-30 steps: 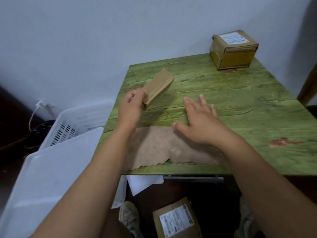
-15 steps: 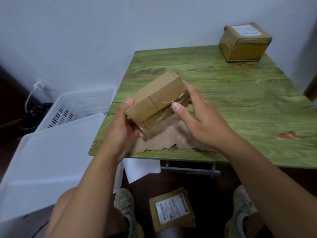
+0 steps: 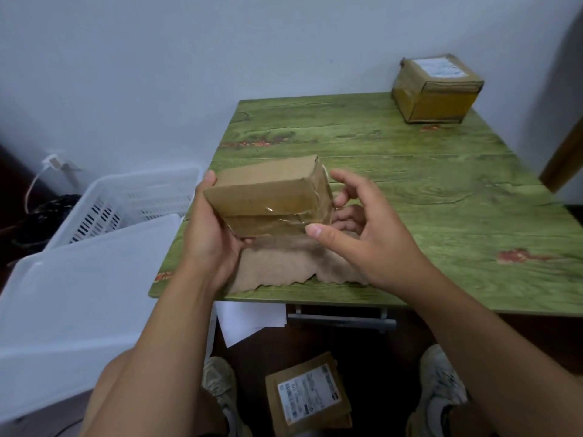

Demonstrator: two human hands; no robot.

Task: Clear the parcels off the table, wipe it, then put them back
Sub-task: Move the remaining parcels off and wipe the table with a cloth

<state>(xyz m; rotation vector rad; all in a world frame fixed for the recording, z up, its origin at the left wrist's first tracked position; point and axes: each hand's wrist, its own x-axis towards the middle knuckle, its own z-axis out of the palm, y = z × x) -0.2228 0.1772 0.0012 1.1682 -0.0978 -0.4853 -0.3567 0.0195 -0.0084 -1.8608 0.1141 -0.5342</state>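
Frame centre: my left hand grips the taped parcel above the counter; my right hand, fingers spread, touches its right end.

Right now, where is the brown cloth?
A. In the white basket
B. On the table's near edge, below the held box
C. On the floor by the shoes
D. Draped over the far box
B: the brown cloth lies on the green table at its near edge, under the box that the left hand grips.
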